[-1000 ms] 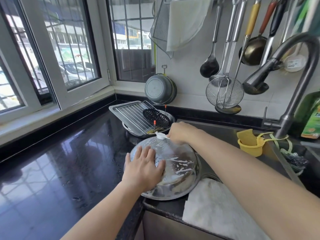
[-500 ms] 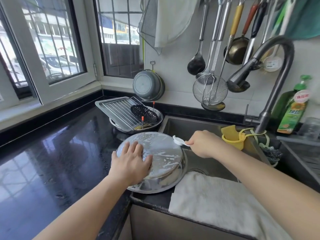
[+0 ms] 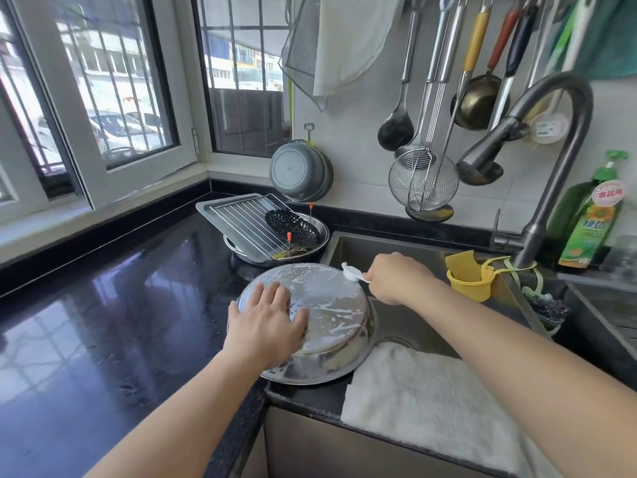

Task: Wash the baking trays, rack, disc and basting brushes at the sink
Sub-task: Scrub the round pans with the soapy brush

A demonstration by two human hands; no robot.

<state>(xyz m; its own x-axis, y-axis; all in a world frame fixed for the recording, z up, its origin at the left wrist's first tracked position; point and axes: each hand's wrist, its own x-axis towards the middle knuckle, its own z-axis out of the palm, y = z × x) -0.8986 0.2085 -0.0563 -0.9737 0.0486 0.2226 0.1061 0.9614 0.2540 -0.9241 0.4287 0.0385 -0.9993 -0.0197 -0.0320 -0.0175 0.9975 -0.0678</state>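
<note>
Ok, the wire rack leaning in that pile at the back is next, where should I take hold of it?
Grip the wire rack by its raised back edge, coming from above on the window side. It leans on the rectangular baking tray, its low end down in the round basin under the perforated disc, so lifting the high, free edge probably slides it out cleanly.

Clearance around the sink: tabletop open on the left, crowded behind and right.
The dark tabletop (image 3: 103, 322) lay bare leftward; stacked trays (image 3: 241, 225) blocked the rear, the faucet (image 3: 537, 139) overhung the sink (image 3: 413, 250), and a white towel (image 3: 431, 391) covered its front edge.
</note>
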